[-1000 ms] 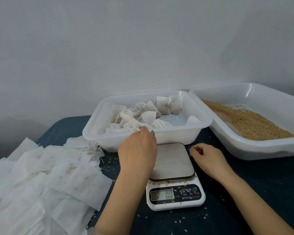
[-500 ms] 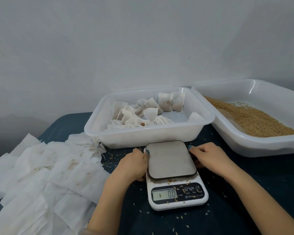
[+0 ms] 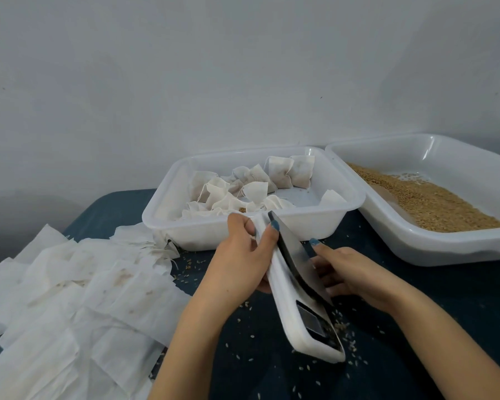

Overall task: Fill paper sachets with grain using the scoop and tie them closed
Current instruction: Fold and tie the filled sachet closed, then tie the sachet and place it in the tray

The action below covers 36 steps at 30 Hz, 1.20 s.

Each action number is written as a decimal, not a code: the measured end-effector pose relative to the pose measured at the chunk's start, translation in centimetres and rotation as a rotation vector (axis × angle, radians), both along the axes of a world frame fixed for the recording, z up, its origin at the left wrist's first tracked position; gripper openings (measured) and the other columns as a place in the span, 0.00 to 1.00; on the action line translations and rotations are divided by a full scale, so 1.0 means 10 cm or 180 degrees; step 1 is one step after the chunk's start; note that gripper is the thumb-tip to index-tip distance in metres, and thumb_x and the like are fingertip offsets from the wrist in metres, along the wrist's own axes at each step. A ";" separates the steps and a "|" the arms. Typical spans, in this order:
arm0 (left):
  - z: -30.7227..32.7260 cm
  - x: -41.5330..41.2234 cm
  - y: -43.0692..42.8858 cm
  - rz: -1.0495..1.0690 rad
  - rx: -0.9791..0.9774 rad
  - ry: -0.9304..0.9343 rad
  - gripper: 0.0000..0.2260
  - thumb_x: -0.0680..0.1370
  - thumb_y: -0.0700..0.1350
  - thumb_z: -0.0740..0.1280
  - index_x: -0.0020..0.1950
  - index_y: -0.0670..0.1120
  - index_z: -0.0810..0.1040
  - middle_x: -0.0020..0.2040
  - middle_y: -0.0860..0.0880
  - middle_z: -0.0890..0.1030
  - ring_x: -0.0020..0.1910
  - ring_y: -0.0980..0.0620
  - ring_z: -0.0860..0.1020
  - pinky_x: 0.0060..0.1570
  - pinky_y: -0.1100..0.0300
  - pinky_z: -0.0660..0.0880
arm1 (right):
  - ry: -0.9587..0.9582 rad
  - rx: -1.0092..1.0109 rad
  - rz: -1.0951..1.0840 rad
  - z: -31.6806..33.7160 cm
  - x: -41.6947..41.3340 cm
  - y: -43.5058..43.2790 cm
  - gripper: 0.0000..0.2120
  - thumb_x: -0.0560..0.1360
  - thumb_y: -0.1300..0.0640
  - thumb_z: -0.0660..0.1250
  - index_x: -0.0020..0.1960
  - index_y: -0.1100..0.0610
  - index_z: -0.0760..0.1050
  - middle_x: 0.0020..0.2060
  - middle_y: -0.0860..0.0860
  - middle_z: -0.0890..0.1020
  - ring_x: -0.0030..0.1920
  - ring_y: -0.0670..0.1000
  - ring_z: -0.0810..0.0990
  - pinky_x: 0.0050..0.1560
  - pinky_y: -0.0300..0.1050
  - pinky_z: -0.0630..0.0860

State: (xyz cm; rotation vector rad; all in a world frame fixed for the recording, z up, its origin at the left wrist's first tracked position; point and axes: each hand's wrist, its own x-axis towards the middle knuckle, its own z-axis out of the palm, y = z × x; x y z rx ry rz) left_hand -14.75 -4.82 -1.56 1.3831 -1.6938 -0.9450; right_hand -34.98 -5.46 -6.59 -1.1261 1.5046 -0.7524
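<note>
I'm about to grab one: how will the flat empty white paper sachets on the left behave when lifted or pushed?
The flat empty white paper sachets look thin and creased, so one would probably flop when lifted. They overlap loosely in a spread pile, so a push likely drags several along. Being such thin sheets, they are probably very light.

From my feed I can read no text, number or brand anywhere. The kitchen scale (image 3: 283,298) is tipped up on its edge, so its display panel (image 3: 315,324) shows at a steep slant; any digits or print on it are too foreshortened and blurred for me to make out
</note>
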 end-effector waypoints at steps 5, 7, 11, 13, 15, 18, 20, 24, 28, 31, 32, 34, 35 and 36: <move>0.08 -0.13 0.05 -0.0067 -0.0164 0.0223 0.14 0.80 0.55 0.63 0.47 0.48 0.61 0.34 0.47 0.73 0.24 0.59 0.76 0.23 0.64 0.75 | 0.0037 0.0119 0.0014 0.00 0.00 -0.01 0.30 0.78 0.33 0.55 0.52 0.56 0.84 0.47 0.53 0.85 0.42 0.51 0.83 0.37 0.39 0.78; 0.09 -0.15 0.06 -0.0049 -0.0223 0.0211 0.13 0.80 0.54 0.63 0.47 0.49 0.61 0.34 0.47 0.73 0.25 0.59 0.76 0.23 0.64 0.75 | 0.0060 0.0125 0.0081 0.02 0.01 0.00 0.31 0.78 0.31 0.54 0.54 0.55 0.84 0.50 0.54 0.85 0.46 0.53 0.84 0.37 0.39 0.78; 0.05 -0.06 0.03 0.0152 -0.0215 -0.0187 0.11 0.81 0.55 0.59 0.45 0.51 0.61 0.32 0.50 0.73 0.25 0.56 0.73 0.30 0.55 0.74 | 0.0131 0.0047 -0.0074 0.10 -0.01 0.03 0.34 0.73 0.28 0.54 0.47 0.54 0.85 0.43 0.52 0.86 0.38 0.50 0.85 0.35 0.41 0.79; 0.00 0.01 0.02 0.0308 -0.0202 -0.0429 0.12 0.82 0.56 0.57 0.45 0.50 0.63 0.31 0.52 0.74 0.27 0.56 0.72 0.32 0.55 0.69 | 0.0184 0.0031 -0.0135 0.12 -0.03 0.04 0.35 0.73 0.27 0.53 0.47 0.56 0.85 0.42 0.52 0.86 0.35 0.49 0.84 0.35 0.42 0.80; -0.04 0.08 0.00 0.0437 -0.0152 -0.0614 0.13 0.83 0.56 0.56 0.45 0.48 0.64 0.35 0.51 0.76 0.33 0.54 0.74 0.33 0.57 0.66 | 0.0235 0.0063 -0.0120 0.14 -0.02 0.05 0.38 0.74 0.28 0.52 0.53 0.58 0.84 0.46 0.54 0.85 0.36 0.50 0.84 0.36 0.42 0.80; -0.09 0.15 -0.01 0.0513 0.0039 -0.0780 0.12 0.84 0.53 0.54 0.46 0.46 0.65 0.40 0.48 0.78 0.39 0.48 0.78 0.38 0.53 0.72 | 0.0400 0.0068 -0.0129 0.17 -0.02 0.05 0.38 0.75 0.28 0.49 0.58 0.57 0.82 0.50 0.52 0.85 0.41 0.49 0.84 0.37 0.41 0.80; -0.13 0.18 -0.02 0.0481 0.0150 -0.0854 0.10 0.84 0.48 0.54 0.49 0.42 0.66 0.41 0.46 0.79 0.42 0.41 0.80 0.45 0.46 0.77 | 0.0548 0.0047 -0.0108 0.20 -0.02 0.06 0.37 0.76 0.29 0.48 0.59 0.56 0.82 0.51 0.51 0.85 0.45 0.49 0.84 0.39 0.42 0.80; -0.25 0.19 -0.05 0.0396 0.0296 -0.1515 0.07 0.83 0.40 0.53 0.55 0.39 0.67 0.51 0.39 0.80 0.48 0.36 0.80 0.52 0.44 0.77 | 0.0665 0.0086 -0.0060 0.22 -0.01 0.07 0.34 0.78 0.32 0.48 0.61 0.55 0.81 0.51 0.49 0.85 0.46 0.48 0.84 0.38 0.40 0.80; -0.38 0.20 -0.08 0.0303 0.0320 -0.2058 0.09 0.83 0.39 0.52 0.58 0.40 0.70 0.52 0.40 0.80 0.51 0.40 0.79 0.50 0.51 0.74 | 0.0803 0.0012 0.0005 0.20 0.01 0.06 0.34 0.78 0.32 0.48 0.64 0.55 0.78 0.54 0.49 0.84 0.48 0.48 0.84 0.37 0.39 0.78; -0.45 0.18 -0.11 0.0350 0.0168 -0.2540 0.12 0.82 0.38 0.53 0.61 0.43 0.72 0.55 0.43 0.80 0.55 0.43 0.77 0.45 0.55 0.68 | 0.0869 -0.0040 -0.0006 0.19 0.01 0.06 0.33 0.78 0.31 0.48 0.63 0.53 0.79 0.53 0.48 0.84 0.48 0.47 0.84 0.38 0.39 0.78; -0.46 0.18 -0.12 0.0364 0.0145 -0.2648 0.13 0.82 0.38 0.54 0.62 0.43 0.73 0.58 0.43 0.79 0.56 0.43 0.76 0.45 0.57 0.66 | 0.0889 -0.0047 -0.0008 0.18 0.01 0.05 0.33 0.78 0.32 0.48 0.63 0.53 0.79 0.53 0.48 0.84 0.47 0.47 0.84 0.38 0.40 0.78; -0.48 0.18 -0.13 0.0364 0.0136 -0.2738 0.14 0.81 0.38 0.54 0.64 0.44 0.74 0.60 0.44 0.77 0.59 0.44 0.75 0.46 0.58 0.65 | 0.0953 -0.0053 -0.0010 0.18 0.02 0.05 0.33 0.78 0.32 0.49 0.63 0.54 0.79 0.52 0.48 0.83 0.47 0.46 0.83 0.38 0.39 0.78; -0.48 0.18 -0.13 0.0362 0.0129 -0.2767 0.15 0.81 0.38 0.54 0.64 0.44 0.74 0.61 0.45 0.77 0.59 0.45 0.75 0.46 0.59 0.65 | 0.0972 -0.0056 -0.0017 0.18 0.02 0.05 0.32 0.78 0.32 0.49 0.63 0.54 0.78 0.52 0.48 0.83 0.46 0.46 0.83 0.38 0.39 0.78; -0.48 0.18 -0.12 0.0361 0.0113 -0.2802 0.14 0.81 0.38 0.54 0.64 0.45 0.74 0.60 0.45 0.77 0.59 0.45 0.75 0.46 0.59 0.66 | 0.0970 -0.0061 -0.0026 0.18 0.02 0.04 0.32 0.79 0.33 0.49 0.63 0.54 0.78 0.52 0.47 0.83 0.46 0.46 0.83 0.38 0.39 0.78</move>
